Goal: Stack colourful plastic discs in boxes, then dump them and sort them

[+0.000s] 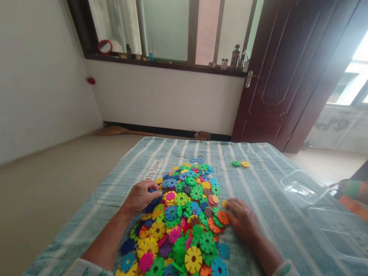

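A long heap of notched plastic disc pieces point(181, 199) in many colours lies along the middle of the cloth. At its left edge is my left hand point(139, 199), thumb and fingers drawn together on a dark blue disc point(153, 204), mostly covered by the fingers. My right hand point(241, 218) rests on the opposite side, palm down. Its fingertips close on a small yellow disc point(224, 203) at the heap's edge, just above an orange disc point(223, 217). Towards the far edge, a green disc point(236, 163) and a yellow disc point(245, 164) touch, apart from the heap.
The striped blue-grey cloth point(266, 186) covers the table. Clear plastic containers point(303, 187) stand on the right, near an orange and green striped item point(363, 200). Beyond are a dark red door point(276, 68), a window ledge point(173, 66) with small items, and a broom point(113, 130).
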A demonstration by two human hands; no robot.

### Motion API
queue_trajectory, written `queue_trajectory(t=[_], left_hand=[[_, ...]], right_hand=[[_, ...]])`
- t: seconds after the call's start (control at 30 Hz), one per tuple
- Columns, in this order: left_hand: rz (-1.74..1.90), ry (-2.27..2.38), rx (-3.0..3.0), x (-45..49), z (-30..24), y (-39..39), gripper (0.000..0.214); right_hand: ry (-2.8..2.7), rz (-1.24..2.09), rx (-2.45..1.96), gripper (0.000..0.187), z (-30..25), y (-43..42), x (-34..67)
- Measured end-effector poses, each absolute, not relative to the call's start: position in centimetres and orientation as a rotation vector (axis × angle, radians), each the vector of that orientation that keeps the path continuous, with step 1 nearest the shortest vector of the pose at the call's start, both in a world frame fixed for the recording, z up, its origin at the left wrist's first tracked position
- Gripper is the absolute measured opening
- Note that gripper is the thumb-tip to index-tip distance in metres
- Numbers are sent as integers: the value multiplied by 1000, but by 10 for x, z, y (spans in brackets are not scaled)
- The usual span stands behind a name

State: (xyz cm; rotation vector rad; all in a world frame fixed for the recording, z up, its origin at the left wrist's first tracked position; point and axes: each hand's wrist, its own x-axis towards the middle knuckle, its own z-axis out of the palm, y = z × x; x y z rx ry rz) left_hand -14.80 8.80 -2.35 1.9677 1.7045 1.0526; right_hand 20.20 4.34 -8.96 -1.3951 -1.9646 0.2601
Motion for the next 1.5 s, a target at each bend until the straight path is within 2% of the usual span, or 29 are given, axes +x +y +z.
queue_trajectory(t=[0.37,0.67,1.03,1.13,1.33,1.5], left_hand=[[1228,1682,1656,-141,-19,81,20],[1485,1617,1354,-129,7,78,30],[1373,1310,1262,-37,10,47,23],[1329,1267,1235,-21,7,40,25],[1340,1234,1196,-5,3,32,26],[1297,1238,1205,2,-4,28,25]], right_hand=[[-1973,267,-1400,20,-89,43,202],[-1951,174,-1404,21,-91,43,200],[-1971,-59,-1012,20,-65,22,171],[-1964,-85,-928,26,-60,14,160],[-1903,-83,-961,63,-62,8,146],[-1895,-24,-986,62,-68,11,144]])
